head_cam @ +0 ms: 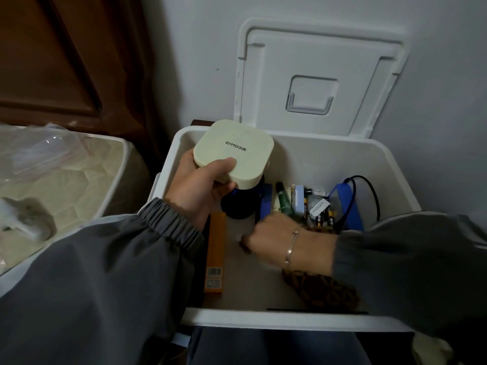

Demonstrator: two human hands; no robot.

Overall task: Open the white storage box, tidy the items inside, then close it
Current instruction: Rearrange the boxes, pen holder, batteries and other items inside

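The white storage box point(297, 321) stands open in front of me, its lid point(313, 77) leaning upright against the wall. My left hand point(200, 191) grips a cream square case point(233, 152) above the box's left side. My right hand point(274, 238) is down inside the box with its fingers curled under, and what they hold is hidden. Inside lie an orange carton point(217, 252) at the left, a dark round object point(241, 204), a green tube point(284, 198), batteries point(325, 217), a blue case point(345, 209) with a black cable point(369, 193), and a brown braided item point(321, 288).
A mattress point(66, 177) with clear plastic on it lies to the left, beside a dark wooden door point(52, 56). The white wall point(434, 101) stands right behind the box. My lap shows below the box's front rim.
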